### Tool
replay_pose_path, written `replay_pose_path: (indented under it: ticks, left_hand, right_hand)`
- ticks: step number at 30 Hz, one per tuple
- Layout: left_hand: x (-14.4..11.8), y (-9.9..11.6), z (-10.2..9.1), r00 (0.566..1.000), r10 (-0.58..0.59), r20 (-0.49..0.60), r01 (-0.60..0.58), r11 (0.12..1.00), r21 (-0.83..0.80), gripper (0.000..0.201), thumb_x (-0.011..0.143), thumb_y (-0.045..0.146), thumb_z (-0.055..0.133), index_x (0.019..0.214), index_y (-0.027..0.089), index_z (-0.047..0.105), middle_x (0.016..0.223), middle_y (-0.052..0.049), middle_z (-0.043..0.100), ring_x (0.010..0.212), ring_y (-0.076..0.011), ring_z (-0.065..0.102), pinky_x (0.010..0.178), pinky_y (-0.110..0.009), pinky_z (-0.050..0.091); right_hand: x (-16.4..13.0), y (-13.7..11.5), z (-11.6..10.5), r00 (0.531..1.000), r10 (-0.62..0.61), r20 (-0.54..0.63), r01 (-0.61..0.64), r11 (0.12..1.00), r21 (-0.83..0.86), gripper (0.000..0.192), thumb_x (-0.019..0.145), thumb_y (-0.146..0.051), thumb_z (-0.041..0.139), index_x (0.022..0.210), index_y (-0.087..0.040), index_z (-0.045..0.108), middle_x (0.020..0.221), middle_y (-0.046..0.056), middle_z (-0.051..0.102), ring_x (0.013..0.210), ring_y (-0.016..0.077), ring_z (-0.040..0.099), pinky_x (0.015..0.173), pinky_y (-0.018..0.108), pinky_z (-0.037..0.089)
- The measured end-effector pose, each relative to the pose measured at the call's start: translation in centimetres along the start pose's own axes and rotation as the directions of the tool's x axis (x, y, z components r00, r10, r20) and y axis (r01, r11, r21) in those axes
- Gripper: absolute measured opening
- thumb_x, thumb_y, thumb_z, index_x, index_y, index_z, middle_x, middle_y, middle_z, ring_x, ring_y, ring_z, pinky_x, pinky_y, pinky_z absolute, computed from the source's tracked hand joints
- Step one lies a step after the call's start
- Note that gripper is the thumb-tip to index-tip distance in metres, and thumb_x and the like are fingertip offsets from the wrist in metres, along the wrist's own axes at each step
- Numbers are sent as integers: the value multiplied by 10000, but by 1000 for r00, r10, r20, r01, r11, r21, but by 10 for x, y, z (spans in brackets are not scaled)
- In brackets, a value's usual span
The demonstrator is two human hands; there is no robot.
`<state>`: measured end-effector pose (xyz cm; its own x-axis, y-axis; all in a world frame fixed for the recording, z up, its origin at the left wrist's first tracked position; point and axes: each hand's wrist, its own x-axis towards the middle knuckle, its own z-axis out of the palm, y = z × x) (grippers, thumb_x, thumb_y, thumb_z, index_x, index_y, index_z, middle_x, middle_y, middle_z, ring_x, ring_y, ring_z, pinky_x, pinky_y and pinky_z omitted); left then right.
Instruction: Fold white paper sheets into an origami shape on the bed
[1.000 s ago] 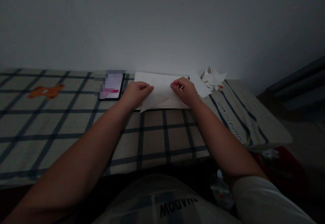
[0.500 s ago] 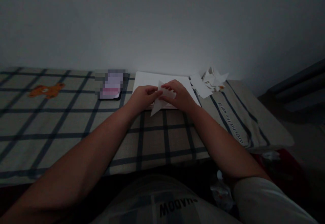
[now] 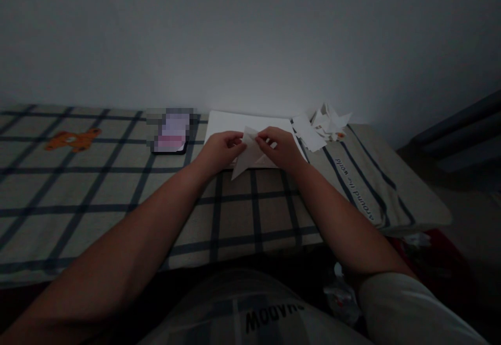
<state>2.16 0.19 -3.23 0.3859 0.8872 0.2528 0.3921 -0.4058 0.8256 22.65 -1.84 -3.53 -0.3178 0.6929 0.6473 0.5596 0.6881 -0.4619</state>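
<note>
A folded piece of white paper (image 3: 247, 154), with a pointed lower end, is held between my two hands. My left hand (image 3: 222, 149) pinches its left edge between thumb and fingers. With thumb and fingertips together, my right hand (image 3: 278, 144) grips the paper near its upper right. Under both hands lies a white rectangular pad or sheet (image 3: 250, 119), partly covered by them. The finer folds of the paper are hard to make out in the dim light.
Folded white paper shapes (image 3: 331, 121) are piled at the right, beside flat white paper pieces (image 3: 310, 135). A phone (image 3: 172, 133) lies left of the pad. Farther left is an orange cutout (image 3: 72, 140) on the checked cloth (image 3: 188, 235). A wall (image 3: 250, 42) rises behind the table.
My right hand has shifted slightly right and down along the paper, its fingers drawing closer together and uncovering more of it. My left hand stays in place.
</note>
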Motion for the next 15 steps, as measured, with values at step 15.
replay_pose_path:
  ticks: [15]
  left_hand:
    - [-8, 11, -1, 990, 62, -130, -60, 998, 17, 296, 845, 383, 560, 902, 158, 744, 857, -52, 720, 796, -189, 615, 670, -270, 453]
  right_hand:
    - [1, -17, -7, 977, 212, 31, -214, 963, 166, 266, 858, -436, 560, 739, -205, 618, 696, 9, 624, 656, 140, 528, 622, 293, 423]
